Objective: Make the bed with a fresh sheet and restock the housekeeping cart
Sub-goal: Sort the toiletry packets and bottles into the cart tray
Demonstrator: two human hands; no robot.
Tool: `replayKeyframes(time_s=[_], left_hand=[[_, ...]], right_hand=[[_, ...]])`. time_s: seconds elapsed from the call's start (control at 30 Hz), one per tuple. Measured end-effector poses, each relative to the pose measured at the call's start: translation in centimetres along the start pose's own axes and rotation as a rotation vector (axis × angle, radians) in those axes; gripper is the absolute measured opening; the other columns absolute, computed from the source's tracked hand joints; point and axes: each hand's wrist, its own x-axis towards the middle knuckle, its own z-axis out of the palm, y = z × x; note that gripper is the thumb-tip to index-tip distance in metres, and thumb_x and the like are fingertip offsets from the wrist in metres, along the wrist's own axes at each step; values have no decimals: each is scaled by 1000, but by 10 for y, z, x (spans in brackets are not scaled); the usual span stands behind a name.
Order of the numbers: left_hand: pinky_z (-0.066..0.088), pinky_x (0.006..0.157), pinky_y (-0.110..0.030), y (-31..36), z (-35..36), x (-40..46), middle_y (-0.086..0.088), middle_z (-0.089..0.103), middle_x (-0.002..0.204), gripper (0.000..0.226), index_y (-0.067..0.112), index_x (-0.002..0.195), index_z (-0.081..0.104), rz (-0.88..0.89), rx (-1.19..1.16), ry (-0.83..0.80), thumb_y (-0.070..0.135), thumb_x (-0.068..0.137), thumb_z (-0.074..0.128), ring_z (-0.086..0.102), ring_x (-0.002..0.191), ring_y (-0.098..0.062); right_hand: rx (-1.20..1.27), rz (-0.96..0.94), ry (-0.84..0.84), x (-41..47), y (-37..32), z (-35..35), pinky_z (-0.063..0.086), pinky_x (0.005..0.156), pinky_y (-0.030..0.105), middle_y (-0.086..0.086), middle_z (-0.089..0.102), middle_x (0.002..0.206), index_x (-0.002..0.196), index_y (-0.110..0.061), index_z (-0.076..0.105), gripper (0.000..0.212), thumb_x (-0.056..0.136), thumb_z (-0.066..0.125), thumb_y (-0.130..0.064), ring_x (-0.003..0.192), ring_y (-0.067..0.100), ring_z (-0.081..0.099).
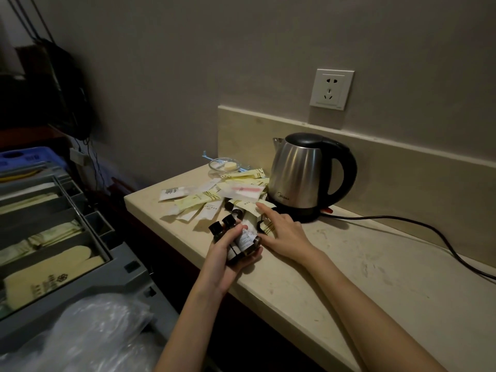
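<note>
- Two hands work at the near edge of a pale stone desk (349,264) in the head view.
- The left hand (228,253) holds a cluster of small dark bottles (236,237) with black caps, its fingers (236,233) curled round them, just over the desk's front edge.
- The right hand (281,232) lies flat on the desk just beside the bottles, fingers (264,209) spread and straight, the forefinger touching a yellow-and-white sachet.
- A loose heap of sachets (214,197) covers the desk between the hands and the wall, some overlapping.
- A steel kettle (303,175) with a black handle stands on its base right of the heap, its cord (429,232) trailing off to the right.
- A small glass dish (224,165) sits behind the sachets, near the wall.
- A wall socket (331,88) is set above the kettle.
- The housekeeping cart (53,224) stands to the left of the desk, its grey tray divided into compartments holding pale packets; clear plastic (88,334) lies bunched at its near end.
</note>
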Motion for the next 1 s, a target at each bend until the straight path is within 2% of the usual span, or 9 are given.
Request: replayKeyframes(time_s=[0.13,0.23,0.3,0.4,0.47,0.57,0.8,0.9,1.0], left_hand=[[47,92,-61,0,0,0,-24,64,111,54,2,115,60,13,20,15,15,65,75,67,92,-37],[48,91,-60,0,0,-1,-26,61,114,62,0,121,56,12,45,16,16,64,77,65,98,-39],[48,91,-60,0,-1,-2,-28,60,116,65,-1,122,55,1,46,8,17,65,78,64,101,-40],[49,90,-60,0,-1,-2,-29,58,120,68,-3,124,54,-4,46,4,18,65,78,63,103,-40],[48,90,-61,0,-2,-3,-28,59,118,66,-3,124,54,-4,49,-7,19,66,77,63,102,-39],[46,92,-62,0,-4,-1,-27,60,115,64,-2,123,54,-11,59,-44,19,67,76,63,100,-38],[47,92,-61,1,-8,6,-21,63,106,63,-2,122,55,-42,77,-110,17,66,76,65,94,-35],[50,88,-59,2,-8,7,-25,60,112,65,-4,123,54,-63,103,-115,17,66,76,63,98,-36],[52,84,-58,5,-9,-5,-27,61,115,61,-3,121,56,-83,130,-132,19,68,75,64,97,-37]], right_hand=[[-13,-30,45,6,2,2,41,93,40,-11,38,140,139,-46,23,60,88,55,-49,116,17,44],[-58,-100,67,-2,7,2,47,83,35,-11,40,135,133,-40,33,48,90,55,-42,106,17,49],[-60,-80,65,-7,9,1,47,79,33,-8,47,129,135,-40,29,52,91,56,-35,100,15,50],[-133,-28,33,-8,7,3,46,76,31,2,53,115,142,-53,9,69,93,53,-33,89,12,46],[-147,-79,29,-8,4,4,45,76,28,-3,51,126,142,-54,11,67,94,53,-32,91,12,45],[-121,-127,30,-10,-1,2,44,79,27,-11,41,138,142,-42,27,57,94,55,-29,98,13,44],[86,2,92,-35,-12,-15,41,95,25,-9,45,133,140,-37,34,60,92,53,-7,113,7,44],[190,54,136,-55,-20,-30,39,101,28,-14,46,131,133,-34,45,44,95,52,-13,117,3,42],[256,22,192,-78,-32,-41,41,98,26,-22,47,120,120,-33,55,27,95,53,-22,110,-2,46]])
